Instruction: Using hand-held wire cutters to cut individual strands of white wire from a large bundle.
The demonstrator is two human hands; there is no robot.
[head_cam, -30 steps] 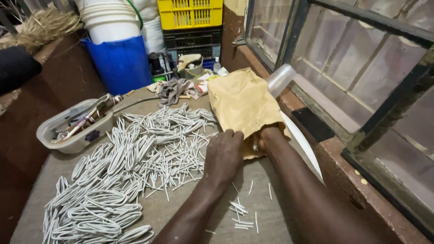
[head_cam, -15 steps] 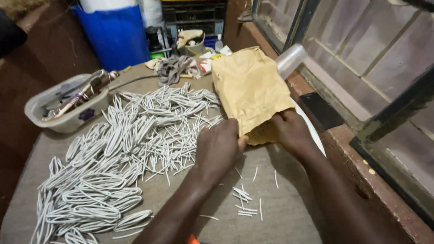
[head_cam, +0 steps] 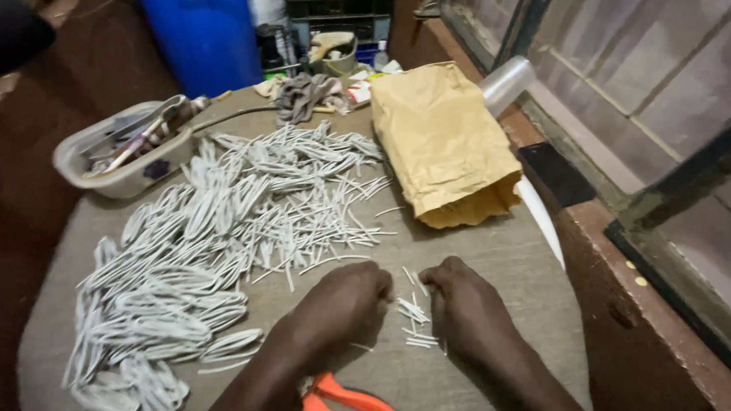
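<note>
My left hand (head_cam: 342,306) and my right hand (head_cam: 463,308) rest knuckles-up on the brown tabletop (head_cam: 493,259), close together, fingers curled under. A small scatter of short white cut pieces (head_cam: 414,322) lies between them, touching both hands' fingertips. I see nothing held in either hand. A crumpled brown paper bag (head_cam: 444,147) lies beyond the hands, its mouth facing me. A big heap of white looped and straight strips (head_cam: 211,232) covers the table's left half.
Orange-handled pliers (head_cam: 350,401) lie at the near edge under my left forearm. A grey plastic tub of tools (head_cam: 112,160) sits far left, a blue bucket (head_cam: 197,33) behind it. A clear plastic cup (head_cam: 507,81) and a window sill are at the right.
Both hands have pulled back from the paper bag's mouth toward me and now sit at the small scatter of white pieces. The bag lies free on the table.
</note>
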